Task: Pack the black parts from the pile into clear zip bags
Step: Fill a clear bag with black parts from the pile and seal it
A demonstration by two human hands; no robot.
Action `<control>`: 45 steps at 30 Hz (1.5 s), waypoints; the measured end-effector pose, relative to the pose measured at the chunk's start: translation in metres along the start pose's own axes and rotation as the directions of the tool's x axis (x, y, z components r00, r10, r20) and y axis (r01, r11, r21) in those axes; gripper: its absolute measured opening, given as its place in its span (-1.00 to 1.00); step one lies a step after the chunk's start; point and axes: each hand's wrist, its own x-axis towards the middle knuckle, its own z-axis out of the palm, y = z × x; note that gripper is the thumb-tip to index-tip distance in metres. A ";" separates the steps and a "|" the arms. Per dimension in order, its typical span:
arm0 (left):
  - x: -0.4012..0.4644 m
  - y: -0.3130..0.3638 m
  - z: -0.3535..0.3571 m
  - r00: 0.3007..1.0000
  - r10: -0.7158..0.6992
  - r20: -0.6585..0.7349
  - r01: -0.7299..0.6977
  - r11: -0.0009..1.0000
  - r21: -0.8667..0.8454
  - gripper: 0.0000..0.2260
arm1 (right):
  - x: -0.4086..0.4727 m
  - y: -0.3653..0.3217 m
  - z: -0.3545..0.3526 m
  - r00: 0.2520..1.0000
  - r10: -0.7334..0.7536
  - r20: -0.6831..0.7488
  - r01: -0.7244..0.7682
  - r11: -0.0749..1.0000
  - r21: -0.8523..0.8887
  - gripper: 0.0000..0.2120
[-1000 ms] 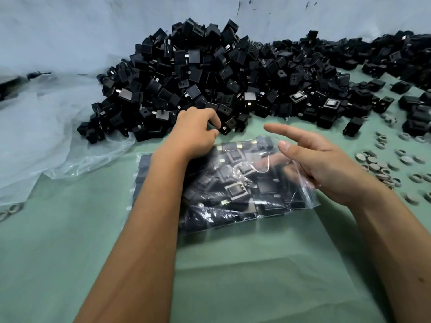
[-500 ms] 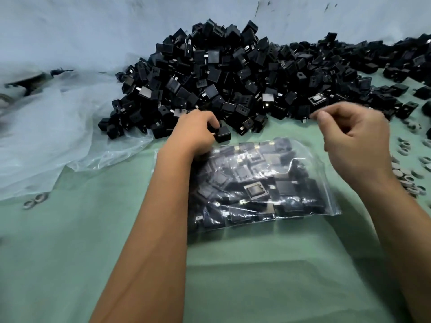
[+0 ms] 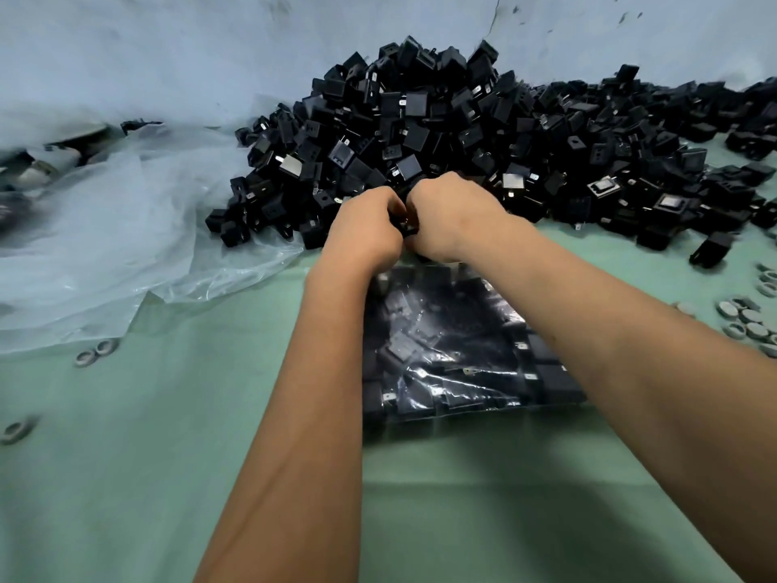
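Green sheeting covers the worktop [image 3: 126, 477], with a pale wall behind its far edge. Along that far edge a big pile of black parts [image 3: 420, 132] spreads toward the far right corner. Loose clear plastic film [image 3: 105, 254] lies crumpled at the far left. Near the middle, a clear zip bag [image 3: 454, 355] packed with black parts lies flat. Both hands meet at the bag's far end, just at the foot of the pile: the left hand [image 3: 365, 233] and right hand [image 3: 454, 220] are curled, touching each other, apparently pinching a black part [image 3: 408, 227] between them, though motion blur hides the grip. Small grey rings [image 3: 744, 317] dot the right edge.
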 end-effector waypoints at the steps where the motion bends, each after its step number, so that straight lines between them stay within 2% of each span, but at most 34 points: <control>1: 0.001 0.000 0.000 0.999 -0.017 -0.029 0.017 1.000 -0.009 -0.56 | 0.003 -0.002 0.002 1.000 0.008 0.002 -0.008 1.000 -0.011 -0.86; 4: 0.003 -0.001 0.001 0.994 -0.065 -0.091 0.061 0.997 -0.051 -0.58 | 0.009 -0.004 0.010 0.999 0.026 0.027 -0.025 0.999 -0.039 -0.69; 8: 0.003 0.001 -0.001 0.989 -0.071 -0.132 0.055 0.991 -0.119 -0.57 | 0.006 0.007 0.014 0.998 0.055 0.025 -0.055 0.999 -0.002 -0.79; 10: 0.003 0.006 0.000 0.983 -0.053 -0.173 0.029 0.990 -0.139 -0.58 | -0.001 0.025 0.007 0.996 0.078 -0.033 -0.074 0.990 0.117 -0.77; 12: 0.002 0.015 0.002 0.980 -0.010 -0.200 -0.021 0.988 -0.150 -0.59 | -0.016 0.046 -0.001 0.983 0.124 -0.133 -0.075 0.944 0.321 -0.78; 14: 0.000 0.028 0.008 0.981 0.094 -0.172 -0.120 0.982 -0.145 -0.64 | -0.042 0.070 -0.006 0.944 0.254 -0.211 -0.091 0.814 0.573 -0.85; 16: -0.003 0.043 0.017 0.969 0.237 -0.077 -0.246 0.959 -0.140 -0.67 | -0.072 0.096 -0.004 0.885 0.414 -0.212 -0.095 0.608 0.789 -0.83; 18: -0.009 0.058 0.029 0.929 0.367 0.056 -0.355 0.922 -0.152 -0.67 | -0.101 0.116 0.007 0.859 0.499 -0.113 -0.090 0.367 0.926 -0.84; 20: -0.017 0.073 0.043 0.863 0.469 0.186 -0.450 0.882 -0.136 -0.63 | -0.125 0.130 0.021 0.843 0.538 -0.015 -0.103 0.190 0.976 -0.92; 23: -0.028 0.089 0.063 0.777 0.526 0.345 -0.532 0.842 -0.087 -0.55 | -0.141 0.143 0.035 0.815 0.579 0.019 -0.087 0.089 0.992 -0.89; 25: -0.032 0.092 0.069 0.759 0.521 0.392 -0.542 0.838 -0.064 -0.51 | -0.142 0.147 0.034 0.823 0.567 0.038 -0.064 0.026 0.998 -0.84; 27: -0.032 0.091 0.069 0.759 0.508 0.406 -0.538 0.842 -0.048 -0.55 | -0.141 0.147 0.033 0.822 0.568 0.032 -0.075 0.053 0.996 -0.82; 30: -0.029 0.086 0.063 0.752 0.509 0.420 -0.540 0.840 -0.052 -0.68 | -0.141 0.144 0.034 0.841 0.541 -0.003 -0.114 0.183 0.976 -0.91; 31: -0.028 0.085 0.061 0.754 0.511 0.412 -0.536 0.842 -0.063 -0.73 | -0.142 0.143 0.033 0.856 0.518 -0.002 -0.117 0.196 0.974 -0.91; 36: -0.025 0.084 0.047 0.775 0.534 0.339 -0.553 0.832 -0.045 -0.87 | -0.148 0.141 0.025 0.932 0.356 0.067 -0.132 0.161 0.978 -0.71; 37: -0.025 0.085 0.045 0.777 0.538 0.326 -0.556 0.830 -0.046 -0.88 | -0.148 0.140 0.026 0.935 0.348 0.064 -0.141 0.202 0.969 -0.69; 40: -0.026 0.087 0.042 0.775 0.564 0.285 -0.576 0.816 -0.046 -0.90 | -0.145 0.140 0.030 0.929 0.368 -0.037 -0.135 0.432 0.892 -0.72; 42: -0.027 0.088 0.041 0.773 0.576 0.265 -0.589 0.808 -0.037 -0.90 | -0.145 0.137 0.030 0.937 0.340 -0.086 -0.109 0.516 0.850 -0.71; 43: -0.027 0.089 0.041 0.773 0.579 0.259 -0.591 0.806 -0.036 -0.89 | -0.145 0.136 0.030 0.948 0.307 -0.089 -0.084 0.506 0.859 -0.71; 45: -0.027 0.089 0.041 0.776 0.580 0.248 -0.590 0.806 -0.041 -0.88 | -0.146 0.135 0.029 0.963 0.259 -0.081 -0.037 0.419 0.907 -0.72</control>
